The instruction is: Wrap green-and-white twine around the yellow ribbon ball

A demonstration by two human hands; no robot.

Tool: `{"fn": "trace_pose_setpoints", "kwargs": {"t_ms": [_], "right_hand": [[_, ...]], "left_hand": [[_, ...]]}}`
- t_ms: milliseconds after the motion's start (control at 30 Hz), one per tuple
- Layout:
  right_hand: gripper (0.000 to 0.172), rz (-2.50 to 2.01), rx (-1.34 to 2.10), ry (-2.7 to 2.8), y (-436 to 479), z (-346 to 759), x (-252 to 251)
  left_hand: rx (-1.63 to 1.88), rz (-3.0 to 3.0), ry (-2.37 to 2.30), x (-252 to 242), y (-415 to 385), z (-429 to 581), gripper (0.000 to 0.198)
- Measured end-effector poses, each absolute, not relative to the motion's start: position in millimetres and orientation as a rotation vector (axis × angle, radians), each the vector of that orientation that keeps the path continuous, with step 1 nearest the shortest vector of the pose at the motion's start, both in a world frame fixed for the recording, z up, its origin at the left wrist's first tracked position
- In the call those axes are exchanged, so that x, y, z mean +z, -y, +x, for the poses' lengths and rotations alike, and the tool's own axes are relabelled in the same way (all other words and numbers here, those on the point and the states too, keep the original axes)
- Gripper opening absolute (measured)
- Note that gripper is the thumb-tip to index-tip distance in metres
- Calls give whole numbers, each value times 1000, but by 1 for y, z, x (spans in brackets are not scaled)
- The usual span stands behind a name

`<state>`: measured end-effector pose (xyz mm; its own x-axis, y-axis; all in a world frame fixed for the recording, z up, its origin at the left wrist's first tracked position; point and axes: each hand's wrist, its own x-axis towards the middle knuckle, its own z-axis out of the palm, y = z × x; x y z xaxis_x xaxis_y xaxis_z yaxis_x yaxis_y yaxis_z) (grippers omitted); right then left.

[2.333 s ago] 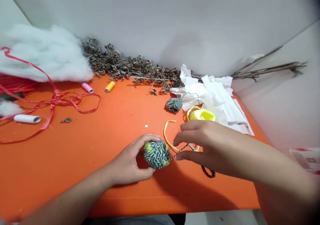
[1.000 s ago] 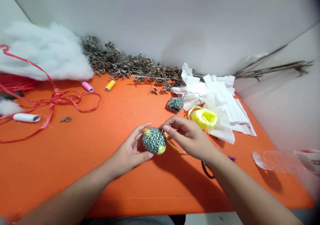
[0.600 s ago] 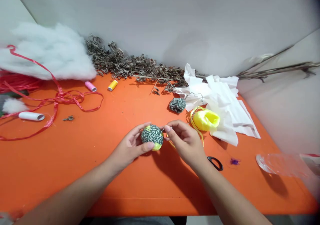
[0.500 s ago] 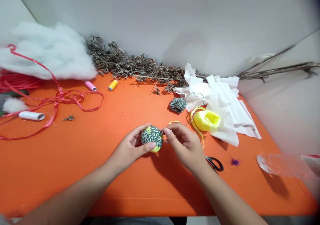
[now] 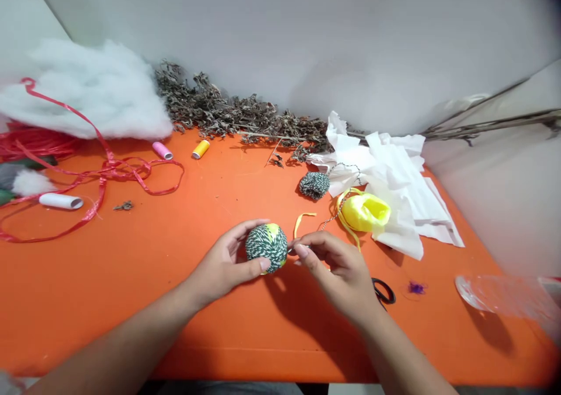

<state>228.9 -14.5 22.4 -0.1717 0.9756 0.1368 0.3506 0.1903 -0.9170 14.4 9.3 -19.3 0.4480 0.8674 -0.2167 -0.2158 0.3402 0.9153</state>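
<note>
Between thumb and fingers, my left hand (image 5: 230, 257) grips a round ball wrapped in dark green and white twisted cord (image 5: 266, 250), with yellow patches showing through. My right hand (image 5: 335, 263) is just to the right, thumb and forefinger pinched on the strand of cord (image 5: 293, 248) that leads off the ball. Beyond that hand the cord runs toward a small wound bundle of the same cord (image 5: 314, 185). A yellow strip (image 5: 302, 219) lies curled on the table behind my fingers. Black-handled scissors (image 5: 384, 291) are partly hidden by my right wrist.
A yellow roll (image 5: 366, 211) sits on crumpled white paper (image 5: 401, 167) at the right. Dried branches (image 5: 245, 111) line the wall. White stuffing (image 5: 96, 91), red ribbon (image 5: 107, 170) and thread spools (image 5: 200, 149) occupy the left. A clear plastic bottle (image 5: 499, 295) lies at the right edge.
My right hand has drawn slightly right, away from the ball, with the cord between its fingers. The ball has turned in my left hand, showing a yellow patch on top.
</note>
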Motion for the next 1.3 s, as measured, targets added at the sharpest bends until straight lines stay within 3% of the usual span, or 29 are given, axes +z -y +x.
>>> {"fn": "trace_pose_setpoints", "kwargs": {"t_ms": [400, 867, 1300], "right_hand": [[7, -1069, 1138, 1969, -10, 245, 47], [9, -1105, 1114, 1972, -6, 246, 44], [16, -1116, 1422, 1857, -18, 247, 37]], "left_hand": [[655, 919, -627, -19, 1, 15, 60], [627, 1230, -557, -15, 9, 17, 23], [627, 1347, -577, -13, 10, 16, 21]]}}
